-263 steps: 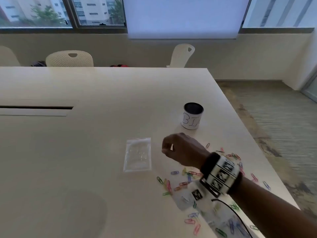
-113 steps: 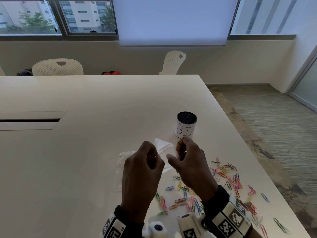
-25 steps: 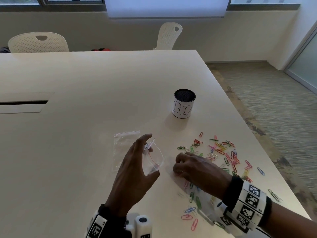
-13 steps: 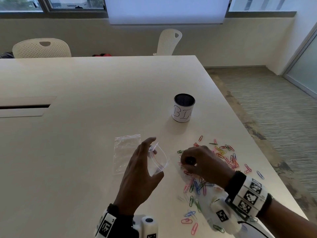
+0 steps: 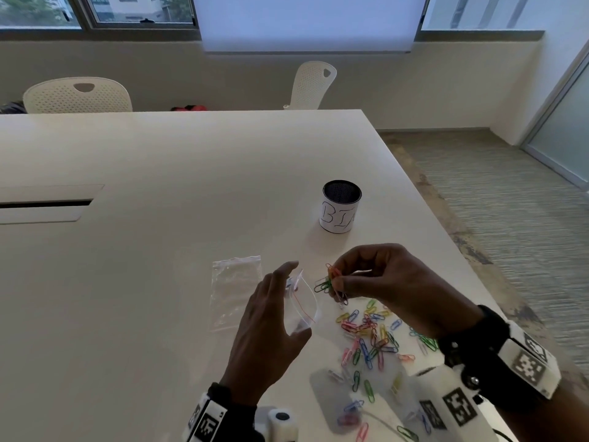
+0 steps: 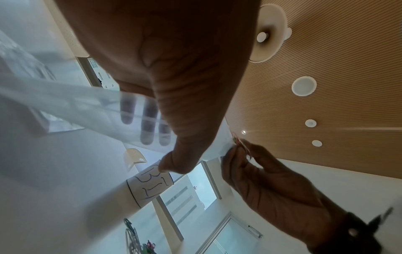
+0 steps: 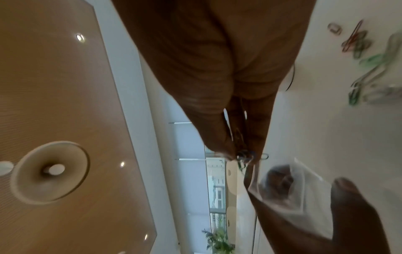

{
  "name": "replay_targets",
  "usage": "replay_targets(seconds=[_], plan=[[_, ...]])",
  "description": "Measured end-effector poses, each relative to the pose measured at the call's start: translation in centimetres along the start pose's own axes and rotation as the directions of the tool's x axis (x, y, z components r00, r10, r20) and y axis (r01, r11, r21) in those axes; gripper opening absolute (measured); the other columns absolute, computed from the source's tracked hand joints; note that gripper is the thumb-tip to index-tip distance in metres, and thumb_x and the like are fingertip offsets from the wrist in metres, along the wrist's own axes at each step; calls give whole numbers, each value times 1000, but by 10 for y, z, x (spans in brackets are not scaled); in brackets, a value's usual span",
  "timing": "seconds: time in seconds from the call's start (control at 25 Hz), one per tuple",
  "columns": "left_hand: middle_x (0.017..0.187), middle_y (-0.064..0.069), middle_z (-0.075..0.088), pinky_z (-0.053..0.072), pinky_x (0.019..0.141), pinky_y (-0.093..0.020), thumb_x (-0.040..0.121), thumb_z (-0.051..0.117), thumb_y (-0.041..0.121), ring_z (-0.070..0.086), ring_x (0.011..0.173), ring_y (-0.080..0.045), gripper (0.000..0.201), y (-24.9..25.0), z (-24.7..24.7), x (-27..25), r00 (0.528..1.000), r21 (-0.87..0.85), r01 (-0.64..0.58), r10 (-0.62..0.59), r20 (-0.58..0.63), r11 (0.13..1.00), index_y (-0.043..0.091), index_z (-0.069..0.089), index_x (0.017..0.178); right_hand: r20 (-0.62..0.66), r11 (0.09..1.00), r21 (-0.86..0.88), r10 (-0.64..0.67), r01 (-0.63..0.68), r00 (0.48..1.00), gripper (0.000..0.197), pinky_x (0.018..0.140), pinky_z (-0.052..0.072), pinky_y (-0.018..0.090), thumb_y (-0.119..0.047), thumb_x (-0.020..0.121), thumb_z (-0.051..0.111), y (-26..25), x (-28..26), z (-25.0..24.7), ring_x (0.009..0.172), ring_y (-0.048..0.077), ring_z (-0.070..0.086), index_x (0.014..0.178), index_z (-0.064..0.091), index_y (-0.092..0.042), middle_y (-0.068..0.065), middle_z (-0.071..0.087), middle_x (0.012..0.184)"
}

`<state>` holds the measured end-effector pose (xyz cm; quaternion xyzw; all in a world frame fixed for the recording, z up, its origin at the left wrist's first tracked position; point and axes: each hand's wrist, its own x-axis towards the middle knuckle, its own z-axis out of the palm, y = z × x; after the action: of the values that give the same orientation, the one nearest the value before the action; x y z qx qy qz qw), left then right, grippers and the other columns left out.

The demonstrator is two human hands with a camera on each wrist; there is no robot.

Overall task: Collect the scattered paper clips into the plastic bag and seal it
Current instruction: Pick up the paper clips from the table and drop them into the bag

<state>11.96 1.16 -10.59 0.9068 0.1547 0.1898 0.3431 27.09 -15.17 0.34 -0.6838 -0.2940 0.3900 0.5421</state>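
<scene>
My left hand [image 5: 271, 317] holds a clear plastic zip bag [image 5: 302, 301] off the table, its mouth spread wide toward the right. In the left wrist view the bag [image 6: 82, 106] lies between thumb and fingers. My right hand [image 5: 379, 282] pinches a bunch of coloured paper clips [image 5: 330, 282] just right of the bag's mouth, above the table. The right wrist view shows the pinched clips [image 7: 244, 157] next to the bag [image 7: 289, 185]. Several loose paper clips [image 5: 369, 339] lie scattered on the table [image 5: 159, 186] under and beside my right hand.
A second clear bag [image 5: 234, 291] lies flat on the table left of my left hand. A black mesh cup with a white label [image 5: 341, 210] stands behind the clips. The table's right edge [image 5: 446, 224] runs close by. White chairs [image 5: 78, 95] stand behind the table.
My right hand has lifted off the pile with a bunch of clips and come up to the bag's mouth. My left hand keeps the bag held wide.
</scene>
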Motion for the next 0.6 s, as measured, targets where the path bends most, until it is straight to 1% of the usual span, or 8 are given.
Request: replay_targets(seconds=[0.08,0.16,0.24,0.36,0.52,0.56,0.6], plan=[[144,8,48,39,101,-20,74,88,24,45,123,-2,105,-2,2,1,1000,3,-11,11,-6,1000,42,20,153,-30,999,-29,16,-17,999,17,78,61,25,-4,87,76,-5,1,13,87,22,78,104,74,-2,14,80,93],[147,8,46,39,103,-22,74,88,25,44,125,-4,107,-3,3,1,1000,-5,-13,13,-16,1000,43,19,153,-82,992,-123,22,-32,996,16,75,62,24,-6,85,78,-7,3,26,82,17,78,101,76,-6,9,81,90],[148,7,46,41,105,-25,74,88,26,47,127,-7,108,-3,3,1,1000,-14,-17,17,-21,1000,44,17,153,-123,966,-259,-10,-22,992,15,74,63,23,-10,84,81,-8,5,35,80,13,79,99,76,-11,4,81,88],[146,6,48,45,104,-26,74,88,24,49,126,-9,109,-3,3,1,999,-15,-20,20,-31,1000,46,15,152,-126,927,-374,-64,12,990,17,72,63,19,-14,84,83,-11,5,43,79,6,78,99,77,-17,-2,81,89],[140,6,51,54,103,-32,75,87,23,53,122,-10,107,-5,4,1,999,-13,-18,18,-29,1000,45,16,152,-135,888,-457,-133,57,982,18,73,59,10,-15,86,82,-14,3,44,82,-1,77,104,80,-19,-7,81,94],[137,6,52,55,102,-34,76,87,24,55,120,-11,105,-5,5,2,999,-11,-20,20,-26,1000,43,17,152,-136,886,-460,-136,59,981,17,73,58,9,-15,86,81,-14,4,43,81,-2,77,103,80,-18,-6,81,93],[135,5,53,56,102,-37,76,86,25,55,119,-11,103,-5,5,2,999,-14,-23,22,-26,1000,41,19,153,-134,886,-459,-137,61,982,16,74,59,10,-14,86,80,-14,4,43,80,-1,77,102,81,-17,-5,82,92]])
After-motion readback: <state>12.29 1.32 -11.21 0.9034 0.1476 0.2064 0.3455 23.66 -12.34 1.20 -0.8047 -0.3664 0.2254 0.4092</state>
